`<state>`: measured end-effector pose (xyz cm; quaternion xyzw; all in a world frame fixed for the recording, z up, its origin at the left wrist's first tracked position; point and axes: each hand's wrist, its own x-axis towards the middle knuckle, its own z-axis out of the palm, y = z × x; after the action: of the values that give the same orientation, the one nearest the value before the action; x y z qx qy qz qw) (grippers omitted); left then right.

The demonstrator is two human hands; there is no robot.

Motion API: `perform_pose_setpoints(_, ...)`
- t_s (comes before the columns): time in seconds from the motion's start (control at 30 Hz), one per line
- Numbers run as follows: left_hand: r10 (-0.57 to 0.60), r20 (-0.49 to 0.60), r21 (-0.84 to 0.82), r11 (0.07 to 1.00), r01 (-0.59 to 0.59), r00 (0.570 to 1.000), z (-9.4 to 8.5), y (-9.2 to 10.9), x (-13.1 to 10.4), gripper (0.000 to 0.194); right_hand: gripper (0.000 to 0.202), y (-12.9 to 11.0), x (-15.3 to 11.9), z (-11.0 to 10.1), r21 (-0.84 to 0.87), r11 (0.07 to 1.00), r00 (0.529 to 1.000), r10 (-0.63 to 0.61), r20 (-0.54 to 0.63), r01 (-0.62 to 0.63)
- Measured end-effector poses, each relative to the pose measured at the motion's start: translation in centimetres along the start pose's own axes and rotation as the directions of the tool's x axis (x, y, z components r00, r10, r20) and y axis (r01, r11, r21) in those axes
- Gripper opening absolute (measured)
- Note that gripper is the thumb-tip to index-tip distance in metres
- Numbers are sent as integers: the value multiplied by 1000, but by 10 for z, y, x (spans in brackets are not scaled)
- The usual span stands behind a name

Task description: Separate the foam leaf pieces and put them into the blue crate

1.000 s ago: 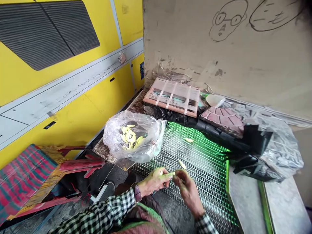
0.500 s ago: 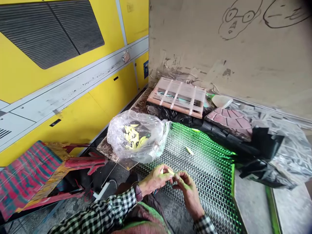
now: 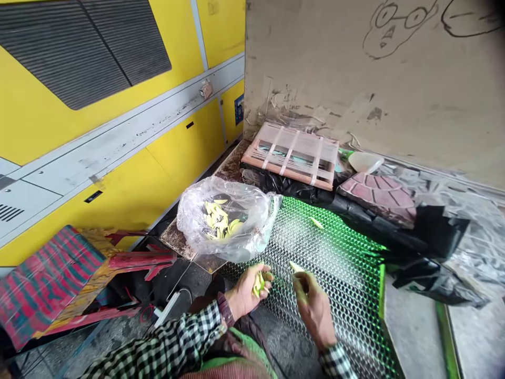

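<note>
Parting now, the hands break from each other: the left hand (image 3: 248, 295) curls round several yellow pieces (image 3: 258, 284), while the right hand (image 3: 315, 310) has a single piece (image 3: 295, 267) at its fingertips, so that one is separate from the handful! Pinched or let go, I can't tell. Another piece (image 3: 316, 223) lies farther up the green-lit mesh (image 3: 339, 284), a plastic bag (image 3: 252, 242) holds more, a yellow machine (image 3: 130, 179) stands left, brown board (image 3: 315, 68) behind.
</note>
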<state>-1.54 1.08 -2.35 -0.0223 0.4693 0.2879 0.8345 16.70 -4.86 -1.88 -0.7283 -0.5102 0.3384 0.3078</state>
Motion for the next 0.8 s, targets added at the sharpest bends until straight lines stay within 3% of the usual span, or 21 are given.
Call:
perform_pose_setpoints(0.07,22,14,-100,995,-21,1000,3,1,1,18,41,-17,-9,7,204,978,985,-5,175,-32)
perform_pose_setpoints(0.17,68,90,-81,995,-61,994,4,4,-2,21,45,-28,-18,23,465,850,940,95,329,-249)
perform_pose_setpoints(0.23,85,128,6,996,-86,988,3,6,-5,25,50,-26,-21,34,544,772,934,185,306,-331)
perform_pose_setpoints(0.37,121,223,122,981,-150,967,3,7,-12,36,52,-16,-23,44,613,726,949,213,232,-313)
perform_pose_setpoints(0.47,161,140,143,973,-181,977,4,7,-12,39,50,0,-19,36,641,711,954,266,136,-290)
perform_pose_setpoints(0.53,174,28,181,967,-176,984,4,7,-9,40,52,16,-13,25,599,728,934,343,104,-334)
perform_pose_setpoints(0.6,161,-20,263,953,-150,987,1,9,-7,43,55,32,-4,12,440,810,918,385,97,-387)
perform_pose_setpoints(0.73,50,97,455,886,-90,994,-4,9,-10,61,60,33,6,-8,-4,956,953,293,-77,-294)
perform_pose_setpoints(0.8,-5,138,533,843,-70,990,-5,6,-12,70,57,15,3,-10,4,981,981,192,-36,-192)
